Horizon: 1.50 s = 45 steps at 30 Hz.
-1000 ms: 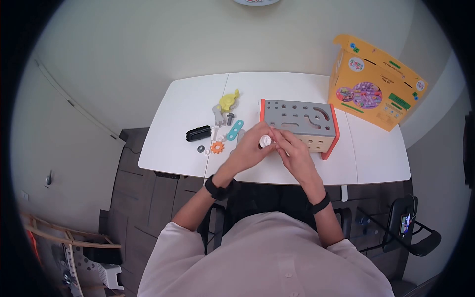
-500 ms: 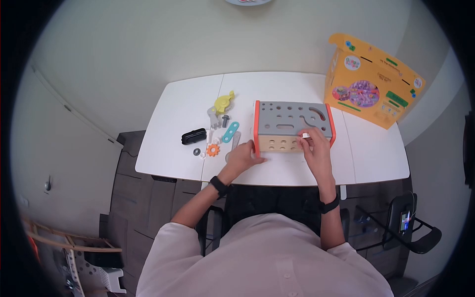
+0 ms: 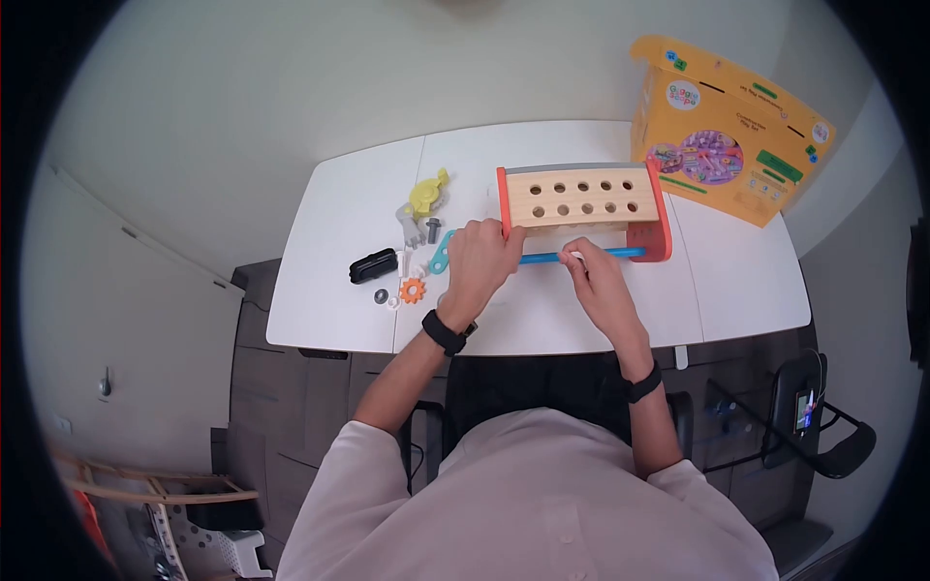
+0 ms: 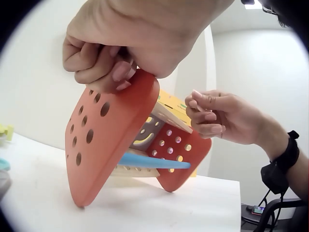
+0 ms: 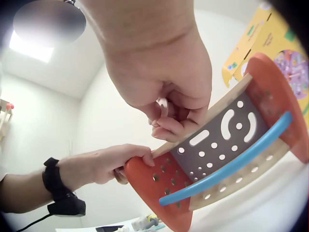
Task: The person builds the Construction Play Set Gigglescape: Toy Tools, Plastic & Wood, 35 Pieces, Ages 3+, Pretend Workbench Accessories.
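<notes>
The toy bench (image 3: 581,213) is tipped so that its holed wooden side faces up and its blue rod (image 3: 625,253) shows. My left hand (image 3: 481,263) grips the edge of the red end panel (image 4: 113,125), with fingers curled over it in the left wrist view. Pinched in my right hand (image 3: 605,290) is a small white piece (image 5: 163,107), partly hidden by the fingers. This hand is above the bench's open underside, and in the right wrist view the grey slotted panel (image 5: 217,140) lies beyond it.
Left of the bench lie a yellow piece (image 3: 426,195), a grey bolt (image 3: 433,229), a teal strip (image 3: 441,254), an orange gear (image 3: 413,290) and a black case (image 3: 373,265). A yellow box (image 3: 727,136) stands at the back right of the white table (image 3: 746,281).
The hands have moved apart, the left onto the red end panel, the right keeping the white piece. The bench has tilted, turning its grey top away and bringing the blue rod into sight.
</notes>
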Each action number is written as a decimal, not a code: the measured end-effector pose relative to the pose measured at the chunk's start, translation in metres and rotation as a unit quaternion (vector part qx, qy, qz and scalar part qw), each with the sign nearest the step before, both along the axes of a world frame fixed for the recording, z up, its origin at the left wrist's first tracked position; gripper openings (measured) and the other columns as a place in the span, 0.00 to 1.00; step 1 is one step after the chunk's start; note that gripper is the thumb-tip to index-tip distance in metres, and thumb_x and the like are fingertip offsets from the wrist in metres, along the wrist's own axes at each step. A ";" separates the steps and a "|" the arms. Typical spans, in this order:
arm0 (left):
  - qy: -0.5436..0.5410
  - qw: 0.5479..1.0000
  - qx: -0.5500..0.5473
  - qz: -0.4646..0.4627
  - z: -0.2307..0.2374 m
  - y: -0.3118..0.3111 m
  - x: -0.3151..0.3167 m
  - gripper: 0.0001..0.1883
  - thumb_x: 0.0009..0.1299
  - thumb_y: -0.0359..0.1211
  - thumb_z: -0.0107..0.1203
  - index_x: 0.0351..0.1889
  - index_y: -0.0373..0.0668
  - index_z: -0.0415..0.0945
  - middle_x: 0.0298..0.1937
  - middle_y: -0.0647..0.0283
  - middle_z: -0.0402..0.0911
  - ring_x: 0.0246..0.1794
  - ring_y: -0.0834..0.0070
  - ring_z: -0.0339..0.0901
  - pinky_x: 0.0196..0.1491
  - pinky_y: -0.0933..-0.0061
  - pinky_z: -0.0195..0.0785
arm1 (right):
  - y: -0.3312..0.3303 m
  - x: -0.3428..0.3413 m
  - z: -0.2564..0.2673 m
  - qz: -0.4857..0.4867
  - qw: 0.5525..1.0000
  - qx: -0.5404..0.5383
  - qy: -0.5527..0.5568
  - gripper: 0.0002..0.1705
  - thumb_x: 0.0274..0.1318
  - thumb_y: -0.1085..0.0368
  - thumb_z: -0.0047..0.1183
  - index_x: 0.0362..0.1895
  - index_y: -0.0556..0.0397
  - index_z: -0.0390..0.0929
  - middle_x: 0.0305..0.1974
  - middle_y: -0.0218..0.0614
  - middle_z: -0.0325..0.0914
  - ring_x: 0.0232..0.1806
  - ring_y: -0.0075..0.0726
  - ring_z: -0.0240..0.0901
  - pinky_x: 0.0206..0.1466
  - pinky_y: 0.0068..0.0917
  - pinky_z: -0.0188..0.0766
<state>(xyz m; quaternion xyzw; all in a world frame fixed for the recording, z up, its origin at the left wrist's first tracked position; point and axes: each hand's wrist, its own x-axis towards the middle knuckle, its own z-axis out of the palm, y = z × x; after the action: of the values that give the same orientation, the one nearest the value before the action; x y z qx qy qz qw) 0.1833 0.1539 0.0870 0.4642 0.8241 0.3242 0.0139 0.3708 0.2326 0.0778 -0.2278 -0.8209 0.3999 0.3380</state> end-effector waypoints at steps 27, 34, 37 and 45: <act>-0.249 0.968 -0.039 -0.004 -0.012 -0.006 -0.081 0.27 0.75 0.54 0.55 0.38 0.35 0.82 0.25 0.64 0.73 0.29 0.76 0.72 0.33 0.73 0.65 | 0.044 -0.090 -0.048 0.052 0.964 0.052 -0.257 0.14 0.54 0.68 0.55 0.38 0.69 0.82 0.46 0.69 0.79 0.49 0.71 0.78 0.53 0.53 0.76; -0.215 0.971 0.093 -0.054 -0.110 0.016 -0.099 0.14 0.73 0.33 0.62 0.52 0.34 0.83 0.39 0.59 0.86 0.38 0.77 0.81 0.42 0.73 0.74 | 0.038 -0.091 -0.056 -0.071 0.995 0.034 -0.069 0.06 0.43 0.76 0.60 0.31 0.60 0.82 0.39 0.54 0.81 0.46 0.61 0.80 0.48 0.50 0.76; -0.412 0.898 0.154 -0.029 -0.101 0.014 -0.077 0.14 0.73 0.29 0.61 0.54 0.32 0.82 0.42 0.58 0.87 0.40 0.76 0.83 0.45 0.73 0.76 | 0.044 -0.087 -0.055 -0.069 0.984 0.001 -0.164 0.13 0.34 0.78 0.68 0.30 0.58 0.82 0.38 0.48 0.81 0.45 0.55 0.80 0.47 0.45 0.78; -0.545 0.821 0.168 0.003 -0.114 0.009 -0.072 0.15 0.77 0.31 0.59 0.53 0.26 0.80 0.44 0.56 0.87 0.40 0.73 0.84 0.51 0.71 0.81 | 0.057 -0.109 -0.082 -0.057 0.991 -0.015 -0.119 0.14 0.42 0.80 0.61 0.38 0.58 0.82 0.42 0.51 0.83 0.49 0.60 0.79 0.49 0.46 0.77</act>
<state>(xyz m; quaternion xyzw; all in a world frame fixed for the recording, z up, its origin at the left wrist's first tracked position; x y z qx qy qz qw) 0.1111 0.1627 -0.0274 0.2043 0.6162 0.6579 0.3817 0.2617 0.2897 -0.0044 -0.3254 -0.8346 0.3625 0.2572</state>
